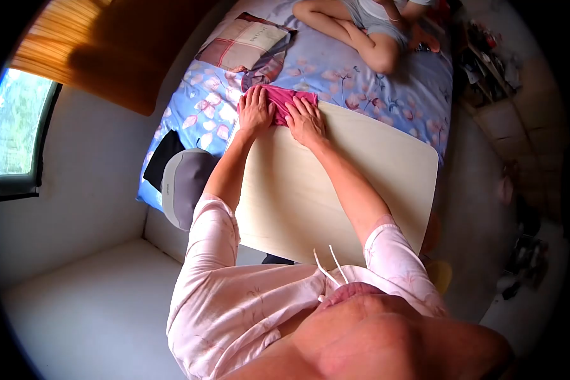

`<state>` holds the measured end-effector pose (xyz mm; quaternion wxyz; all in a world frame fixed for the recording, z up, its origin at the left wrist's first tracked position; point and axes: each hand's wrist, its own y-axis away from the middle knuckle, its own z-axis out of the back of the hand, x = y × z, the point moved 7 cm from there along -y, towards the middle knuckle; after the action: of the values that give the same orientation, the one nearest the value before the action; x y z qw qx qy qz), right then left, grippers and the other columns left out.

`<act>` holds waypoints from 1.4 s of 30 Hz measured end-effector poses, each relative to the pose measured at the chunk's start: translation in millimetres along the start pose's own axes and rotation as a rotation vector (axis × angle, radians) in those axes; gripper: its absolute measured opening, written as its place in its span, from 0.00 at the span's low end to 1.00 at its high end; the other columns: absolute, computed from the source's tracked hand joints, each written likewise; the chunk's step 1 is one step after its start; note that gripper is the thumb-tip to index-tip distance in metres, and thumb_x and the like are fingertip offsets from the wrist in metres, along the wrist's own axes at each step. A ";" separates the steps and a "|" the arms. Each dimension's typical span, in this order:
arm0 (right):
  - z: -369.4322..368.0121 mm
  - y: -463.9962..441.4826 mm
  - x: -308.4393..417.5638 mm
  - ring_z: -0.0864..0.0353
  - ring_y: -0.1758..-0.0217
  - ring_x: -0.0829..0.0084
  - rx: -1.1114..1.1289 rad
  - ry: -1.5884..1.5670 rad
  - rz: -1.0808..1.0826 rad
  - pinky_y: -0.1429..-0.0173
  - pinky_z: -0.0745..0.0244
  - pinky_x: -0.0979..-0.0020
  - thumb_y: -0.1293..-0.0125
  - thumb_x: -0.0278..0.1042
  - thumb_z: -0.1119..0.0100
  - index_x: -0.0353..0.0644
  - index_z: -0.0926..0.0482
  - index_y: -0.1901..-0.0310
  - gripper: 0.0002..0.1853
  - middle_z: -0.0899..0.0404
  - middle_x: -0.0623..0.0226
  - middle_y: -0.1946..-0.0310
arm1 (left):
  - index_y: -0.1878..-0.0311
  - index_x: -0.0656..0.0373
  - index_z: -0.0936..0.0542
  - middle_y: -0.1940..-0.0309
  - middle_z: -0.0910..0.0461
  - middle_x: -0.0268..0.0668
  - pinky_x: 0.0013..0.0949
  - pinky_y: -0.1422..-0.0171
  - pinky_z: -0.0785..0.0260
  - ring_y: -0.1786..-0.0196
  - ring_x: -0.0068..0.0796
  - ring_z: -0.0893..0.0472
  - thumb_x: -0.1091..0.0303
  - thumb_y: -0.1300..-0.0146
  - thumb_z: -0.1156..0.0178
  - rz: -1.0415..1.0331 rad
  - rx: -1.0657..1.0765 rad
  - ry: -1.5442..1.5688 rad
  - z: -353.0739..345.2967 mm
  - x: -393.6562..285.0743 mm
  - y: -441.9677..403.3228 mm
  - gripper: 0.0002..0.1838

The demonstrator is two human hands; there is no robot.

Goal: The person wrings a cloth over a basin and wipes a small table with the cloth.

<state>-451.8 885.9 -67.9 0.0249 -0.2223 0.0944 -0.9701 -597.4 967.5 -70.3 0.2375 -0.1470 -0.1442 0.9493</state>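
Note:
A pink cloth (pixel 283 100), folded or bunched, lies across the far left edge of a pale board (pixel 335 183). My left hand (pixel 256 113) rests on the cloth's left part, palm down with fingers stretched forward. On its right part my right hand (pixel 306 120) lies flat, fingers slightly spread. Both hands press on the fabric and neither grips it. What kind of garment or cloth it is, I cannot make out. The board stands between my body and the bed.
Behind the board is a bed with a blue floral sheet (pixel 354 88). A folded plaid cloth (pixel 244 43) lies on it, and a person (pixel 367 31) sits cross-legged at the back right. A grey rounded object (pixel 190 187) and a black item (pixel 164 158) sit left of the board.

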 end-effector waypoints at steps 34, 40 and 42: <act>166.0 263.7 -192.5 0.27 0.27 0.47 -0.528 0.147 -0.296 0.23 0.32 0.52 0.28 0.28 0.45 0.39 0.17 0.39 0.19 0.22 0.50 0.32 | 0.25 0.59 0.29 0.21 0.33 0.42 0.62 0.16 0.54 0.18 0.49 0.38 0.56 0.28 0.45 -0.630 0.151 0.444 -38.1 -364.4 87.7 0.31; 127.6 352.7 -75.9 0.28 0.27 0.47 -0.440 -0.074 -0.189 0.23 0.32 0.54 0.30 0.22 0.42 0.35 0.16 0.42 0.16 0.22 0.50 0.33 | 0.28 0.67 0.28 0.21 0.36 0.50 0.61 0.15 0.55 0.17 0.52 0.42 0.60 0.32 0.42 -0.695 0.296 0.523 39.3 -300.2 223.5 0.32; 122.6 395.1 -21.1 0.28 0.27 0.49 -0.365 -0.140 -0.202 0.24 0.31 0.54 0.34 0.20 0.39 0.35 0.15 0.45 0.16 0.22 0.52 0.33 | 0.27 0.68 0.28 0.20 0.37 0.52 0.60 0.14 0.56 0.16 0.52 0.43 0.61 0.33 0.41 -0.693 0.351 0.543 70.9 -276.1 279.7 0.33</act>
<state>-376.9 479.2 -45.3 -0.1065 -0.2984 0.2439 -0.9166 -503.3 580.2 -43.4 0.5907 -0.2908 0.0454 0.7513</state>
